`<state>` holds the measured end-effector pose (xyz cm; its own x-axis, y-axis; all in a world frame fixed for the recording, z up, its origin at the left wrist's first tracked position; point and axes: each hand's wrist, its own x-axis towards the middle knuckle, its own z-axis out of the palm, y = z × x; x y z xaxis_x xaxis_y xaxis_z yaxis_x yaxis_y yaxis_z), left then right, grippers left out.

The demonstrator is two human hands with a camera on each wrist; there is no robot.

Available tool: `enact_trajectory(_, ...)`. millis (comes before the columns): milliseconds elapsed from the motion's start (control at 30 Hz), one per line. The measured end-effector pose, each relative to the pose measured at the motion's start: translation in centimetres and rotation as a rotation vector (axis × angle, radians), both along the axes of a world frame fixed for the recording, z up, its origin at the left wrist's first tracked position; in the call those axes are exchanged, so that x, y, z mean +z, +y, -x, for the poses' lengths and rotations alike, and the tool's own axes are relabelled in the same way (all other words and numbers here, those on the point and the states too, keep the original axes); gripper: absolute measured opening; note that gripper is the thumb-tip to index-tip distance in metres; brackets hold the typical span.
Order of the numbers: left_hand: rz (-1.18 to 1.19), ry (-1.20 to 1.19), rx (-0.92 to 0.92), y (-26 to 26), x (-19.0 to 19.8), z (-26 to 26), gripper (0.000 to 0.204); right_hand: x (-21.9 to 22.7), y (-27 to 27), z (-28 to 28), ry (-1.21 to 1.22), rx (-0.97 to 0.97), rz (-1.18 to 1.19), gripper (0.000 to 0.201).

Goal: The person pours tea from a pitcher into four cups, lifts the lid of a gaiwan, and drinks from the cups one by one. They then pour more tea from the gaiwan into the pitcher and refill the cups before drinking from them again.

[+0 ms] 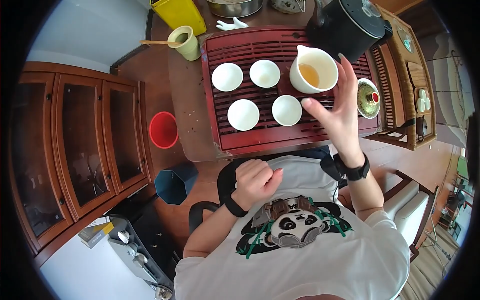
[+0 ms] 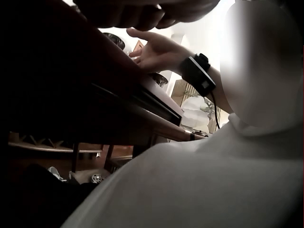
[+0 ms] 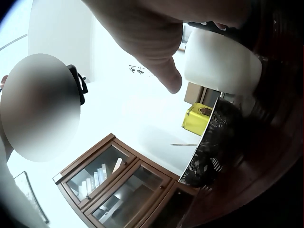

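Note:
A white pitcher [image 1: 313, 70] with amber liquid stands on the red slatted tray [image 1: 300, 140]. My right hand [image 1: 340, 102] is spread at its right and near side, thumb and fingers apart; the right wrist view shows a gap between the thumb [image 3: 172, 78] and the pitcher [image 3: 221, 61]. Several small cups stand left of it, among them one [image 1: 287, 110] close to the thumb tip; a dark-patterned cup [image 3: 209, 147] shows in the right wrist view. My left hand [image 1: 257, 180], fingers curled and holding nothing, is in front of the chest, off the tray.
A black kettle [image 1: 352, 27] is behind the pitcher, and a lidded patterned bowl [image 1: 368, 98] stands at the tray's right. Beyond the left edge are a pale green holder [image 1: 187, 46] with a wooden stick and a yellow tin [image 1: 181, 16]. Red [image 1: 163, 130] and blue [image 1: 176, 184] bins stand on the floor.

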<state>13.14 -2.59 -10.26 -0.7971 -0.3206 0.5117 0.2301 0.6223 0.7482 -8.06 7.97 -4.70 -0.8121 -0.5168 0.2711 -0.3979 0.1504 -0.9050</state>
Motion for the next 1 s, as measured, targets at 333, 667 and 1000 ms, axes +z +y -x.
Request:
enact_trajectory(333,-0.086,-0.009,0.148,-0.8,-2.0,-2.7,0.04,-0.8,-2.6,0.2,-0.058,-0.11,0.001,0.089)
enact_trajectory(667,-0.083,-0.062,0.198,-1.7,-2.5,-4.0,0.042,2.2,-2.5,1.0,0.029,-0.029,-0.024,0.082)
enact_trajectory(1000,-0.089,-0.033,0.211,-1.9,-2.3,-3.9,0.042,6.9,-4.8,0.4,0.002,0.288,-0.135,0.08)
